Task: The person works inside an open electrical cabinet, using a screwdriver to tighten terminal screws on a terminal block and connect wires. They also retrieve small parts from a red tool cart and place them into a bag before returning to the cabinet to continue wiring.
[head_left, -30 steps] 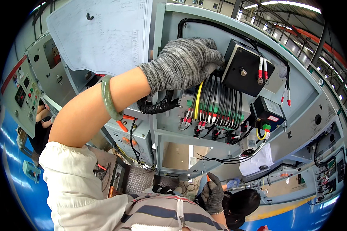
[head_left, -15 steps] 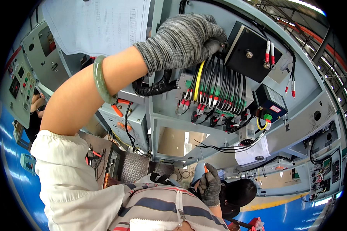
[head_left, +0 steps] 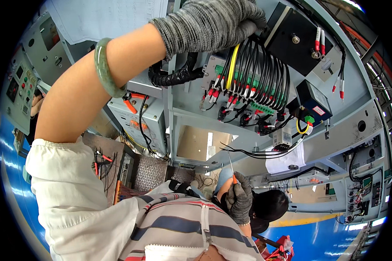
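In a grey-striped glove, my left hand (head_left: 213, 28) reaches to the top of the open cabinet. Its fingers are closed at the edge of a black box (head_left: 292, 41), and what they hold, if anything, is hidden. Just below them arches a bundle of black wires (head_left: 259, 74) with one yellow wire (head_left: 233, 65), running to a green terminal strip (head_left: 263, 108) and red-capped ends. Low and close to my body, my gloved right hand (head_left: 241, 202) grips a screwdriver (head_left: 234, 177) by its orange handle, its shaft pointing up.
A black corrugated cable sleeve (head_left: 174, 76) bends beside the terminals. Loose black wires (head_left: 252, 153) stick out across the lower cabinet. Paper sheets (head_left: 104, 19) hang at upper left. Orange-handled pliers (head_left: 130, 105) lie on a grey box. A dark-haired person (head_left: 271, 204) is near my right hand.
The view has shifted, so the cabinet parts sit higher and slightly right. My left hand stays closed by the black box; my right hand still holds the screwdriver.
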`<state>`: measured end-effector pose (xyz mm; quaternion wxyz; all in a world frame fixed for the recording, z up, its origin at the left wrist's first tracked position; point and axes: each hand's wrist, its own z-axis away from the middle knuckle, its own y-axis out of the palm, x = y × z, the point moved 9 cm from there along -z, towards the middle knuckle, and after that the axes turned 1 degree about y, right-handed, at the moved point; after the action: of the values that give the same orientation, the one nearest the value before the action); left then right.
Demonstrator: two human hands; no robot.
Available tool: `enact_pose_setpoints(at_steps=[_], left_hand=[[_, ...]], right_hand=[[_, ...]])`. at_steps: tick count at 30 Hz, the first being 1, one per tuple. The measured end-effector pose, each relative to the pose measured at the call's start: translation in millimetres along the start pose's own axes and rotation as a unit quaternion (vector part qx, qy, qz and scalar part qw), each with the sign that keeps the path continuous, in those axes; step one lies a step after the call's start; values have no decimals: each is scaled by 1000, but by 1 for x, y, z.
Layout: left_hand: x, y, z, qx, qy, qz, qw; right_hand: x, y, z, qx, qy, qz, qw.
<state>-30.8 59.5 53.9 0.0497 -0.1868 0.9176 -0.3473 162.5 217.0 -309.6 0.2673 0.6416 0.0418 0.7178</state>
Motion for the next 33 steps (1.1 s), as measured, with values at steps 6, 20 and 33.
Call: enact_pose_setpoints(at_steps=[6, 20, 33], left_hand=[[0, -1, 2, -11, 26, 0, 1000], [5, 4, 2, 14, -28, -58, 998], [10, -29, 5, 8, -1, 97, 995]], right_hand=[[15, -7, 5, -29, -22, 8, 999], [7, -1, 2, -15, -3, 23, 1000], [7, 29, -1, 33, 1, 129, 991]])
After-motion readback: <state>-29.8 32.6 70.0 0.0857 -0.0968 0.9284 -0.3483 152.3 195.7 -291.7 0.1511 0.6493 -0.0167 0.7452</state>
